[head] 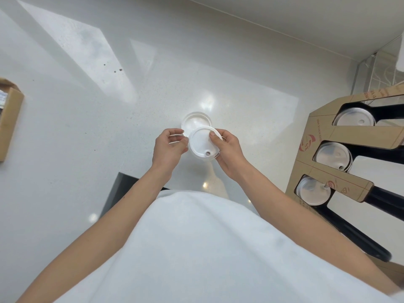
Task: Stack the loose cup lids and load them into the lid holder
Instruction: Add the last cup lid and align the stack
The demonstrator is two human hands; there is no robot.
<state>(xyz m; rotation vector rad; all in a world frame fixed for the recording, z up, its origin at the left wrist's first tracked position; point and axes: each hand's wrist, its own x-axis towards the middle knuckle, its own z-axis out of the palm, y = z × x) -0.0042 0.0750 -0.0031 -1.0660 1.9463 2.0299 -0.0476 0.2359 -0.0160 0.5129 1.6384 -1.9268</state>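
White plastic fills the middle of the view: the right hand (pixel 227 149) pinches a round lid (pixel 202 143) at its far rim, thumb on top and fingers underneath, so the grip is closed on that lid. The lid is tilted toward the camera, its small sip hole at the near edge. The left hand (pixel 169 147) holds its fingers curled and partly apart, the tips just at the lid's left rim; a thin white edge shows between those fingers, but whether they clamp something cannot be told. Behind both hands a second lid (pixel 195 121) lies on the pale speckled counter (pixel 87 127), partly overlapped by the held one.

At the right stands the lid holder (pixel 341 136), brown cardboard around black slots. Three slots each show a stack of lids: a far stack (pixel 355 118), a middle stack (pixel 332 155) and a near stack (pixel 312 191). The cardboard carries a red round logo and lines of red print, too small and skewed to read, plus a small red triangle mark near the lowest slot. Part of a cardboard box (pixel 9 119) sits at the left edge.
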